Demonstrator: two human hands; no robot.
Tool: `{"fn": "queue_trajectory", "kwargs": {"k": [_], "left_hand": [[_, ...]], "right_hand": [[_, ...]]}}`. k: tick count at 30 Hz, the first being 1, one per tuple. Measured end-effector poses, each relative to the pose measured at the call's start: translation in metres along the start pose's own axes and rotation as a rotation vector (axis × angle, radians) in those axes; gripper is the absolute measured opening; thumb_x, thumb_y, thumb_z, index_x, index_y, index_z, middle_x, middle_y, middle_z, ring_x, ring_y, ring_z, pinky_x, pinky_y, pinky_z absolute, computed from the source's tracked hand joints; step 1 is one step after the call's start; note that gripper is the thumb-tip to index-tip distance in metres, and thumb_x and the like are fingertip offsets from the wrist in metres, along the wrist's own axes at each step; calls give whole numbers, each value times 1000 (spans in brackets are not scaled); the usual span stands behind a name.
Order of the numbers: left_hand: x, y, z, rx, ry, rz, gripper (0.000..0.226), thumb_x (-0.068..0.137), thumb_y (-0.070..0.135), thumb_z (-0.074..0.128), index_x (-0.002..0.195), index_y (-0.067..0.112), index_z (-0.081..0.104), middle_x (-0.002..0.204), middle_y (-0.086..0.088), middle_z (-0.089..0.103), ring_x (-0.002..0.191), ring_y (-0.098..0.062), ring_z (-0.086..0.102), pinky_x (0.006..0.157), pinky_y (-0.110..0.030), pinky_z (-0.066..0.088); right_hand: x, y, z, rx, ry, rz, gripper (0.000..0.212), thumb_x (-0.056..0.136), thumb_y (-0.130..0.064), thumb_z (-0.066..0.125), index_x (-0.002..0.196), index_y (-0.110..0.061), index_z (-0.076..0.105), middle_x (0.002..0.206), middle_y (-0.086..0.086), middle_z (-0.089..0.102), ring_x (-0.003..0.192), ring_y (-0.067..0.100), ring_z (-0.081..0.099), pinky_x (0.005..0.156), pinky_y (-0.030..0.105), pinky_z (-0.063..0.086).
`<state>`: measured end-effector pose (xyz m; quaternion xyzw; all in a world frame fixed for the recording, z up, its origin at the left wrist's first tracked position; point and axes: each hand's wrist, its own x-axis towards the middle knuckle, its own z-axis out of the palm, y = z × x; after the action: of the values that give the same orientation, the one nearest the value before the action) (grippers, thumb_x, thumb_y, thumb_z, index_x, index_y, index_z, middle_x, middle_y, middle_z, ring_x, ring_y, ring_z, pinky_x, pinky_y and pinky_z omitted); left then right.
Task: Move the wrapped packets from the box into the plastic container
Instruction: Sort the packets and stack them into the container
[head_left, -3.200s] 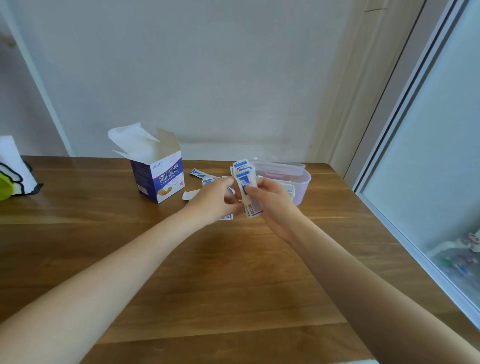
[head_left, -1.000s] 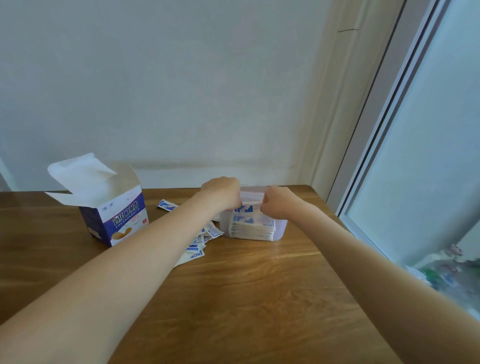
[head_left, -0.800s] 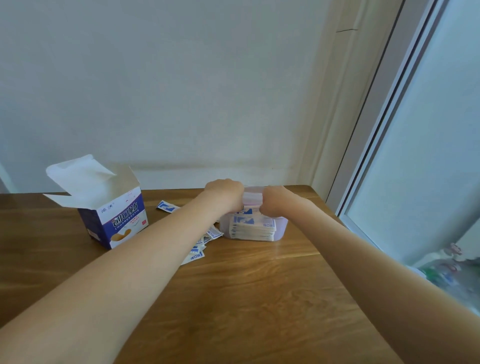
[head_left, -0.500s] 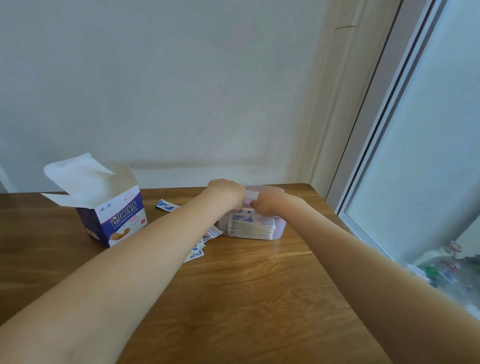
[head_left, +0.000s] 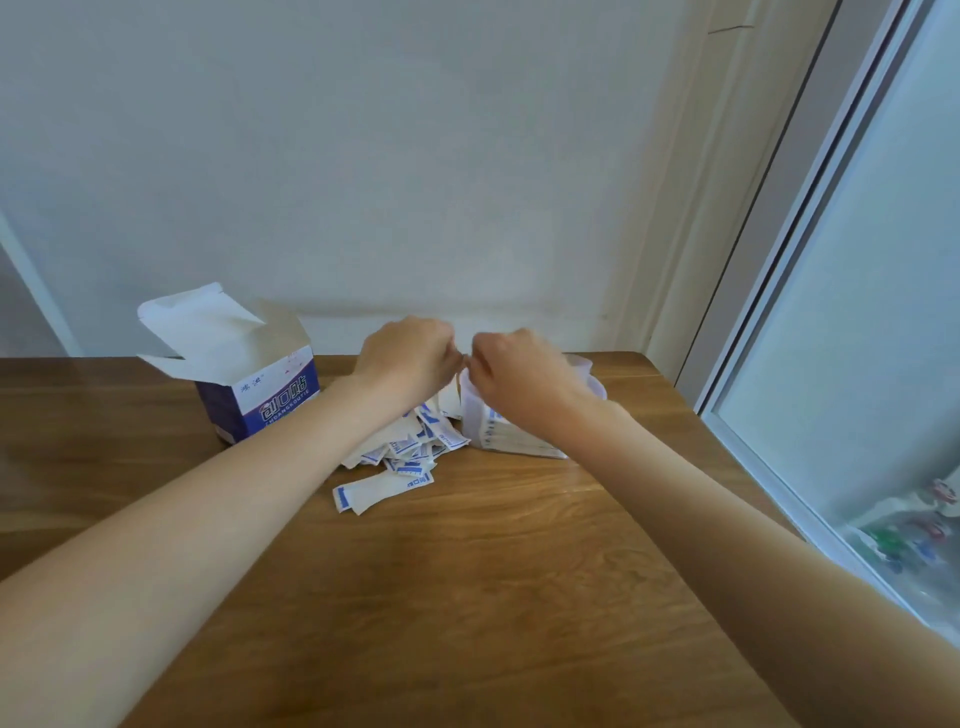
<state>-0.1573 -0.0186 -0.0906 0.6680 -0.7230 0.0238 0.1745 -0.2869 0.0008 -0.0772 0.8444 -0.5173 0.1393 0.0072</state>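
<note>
Head view. Both hands were over the far middle of the wooden desk (head_left: 493, 597), knuckles toward the camera. Left hand (head_left: 408, 358) was above the loose packets (head_left: 400, 452), fingers curled under; its grip could not be read, since the fingertips were hidden. Right hand (head_left: 519, 371) was over the plastic container (head_left: 592, 382), fingers curled down into it; whether that grip held anything could not be told either. The two hands nearly touched at the container's left rim. A stack of packets (head_left: 514, 441) showed through the container's near wall. The loose packets lay in a heap on the desk just left of the container. The box (head_left: 254, 395) stood further left, top flaps open
</note>
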Motion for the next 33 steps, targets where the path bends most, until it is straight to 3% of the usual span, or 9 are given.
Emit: {"fn": "queue_trajectory", "kwargs": {"k": [3,6,10,16,20,23,26,30,33], "left_hand": [[-27,-32,1,20,-131,-49,14,86,16,46,83,17,60,82,0,60,83,-24,56,64,-29,38],[-53,-58,13,73,-362,-37,17,89,23,46,100,18,58,99,1,61,98,-22,57,73,-30,43],[-79,-74,21,87,-409,-50,40,91,30,52,129,20,45,131,1,51,119,-19,49,85,-29,38],[-89,-77,21,83,-278,-58,28,90,26,55,118,24,49,120,1,60,109,-18,55,84,-32,46],[-98,-76,21,71,-227,-47,26,91,23,53,116,26,49,114,0,64,105,-18,58,88,-39,48],[-105,-75,22,81,-146,-10,26,92,25,51,118,26,50,111,3,67,100,-14,60,77,-28,45],[-109,-72,19,-35,-136,-36,24,92,24,52,116,25,53,106,3,70,94,-13,62,71,-25,43],[-109,-75,16,-238,-126,-129,21,88,19,57,109,23,57,78,10,68,83,-11,61,89,-38,46],[-110,-74,13,-254,-133,-156,24,88,15,56,111,22,54,87,6,68,89,-14,61,92,-39,45]], "right_hand": [[-5,-26,38,108,-165,-202,22,95,-14,37,104,-5,56,107,17,62,95,33,57,74,38,44],[-8,-38,80,59,-286,-191,47,97,-22,41,142,-14,29,138,17,39,128,34,38,104,42,36],[-17,-45,109,58,-241,-133,42,98,-29,35,136,-11,35,138,16,36,134,31,27,112,40,26],[-35,-38,93,62,-232,-207,40,100,-26,36,136,-12,42,143,9,38,137,22,30,113,32,25],[-44,-32,87,169,-188,-184,31,98,-23,39,110,-9,64,114,6,60,104,20,57,94,35,47],[-46,-26,85,257,-137,-85,32,95,-24,45,90,-4,69,95,7,68,84,21,62,81,38,52],[-46,-25,78,317,-44,61,25,93,-23,52,104,-6,67,105,7,67,95,21,64,82,27,52],[-45,-29,80,242,-93,126,31,90,-19,57,119,-9,53,119,8,59,108,23,56,88,30,48],[-45,-30,83,298,-69,161,27,89,-10,56,115,-11,51,116,7,60,105,21,58,83,26,47]]}}
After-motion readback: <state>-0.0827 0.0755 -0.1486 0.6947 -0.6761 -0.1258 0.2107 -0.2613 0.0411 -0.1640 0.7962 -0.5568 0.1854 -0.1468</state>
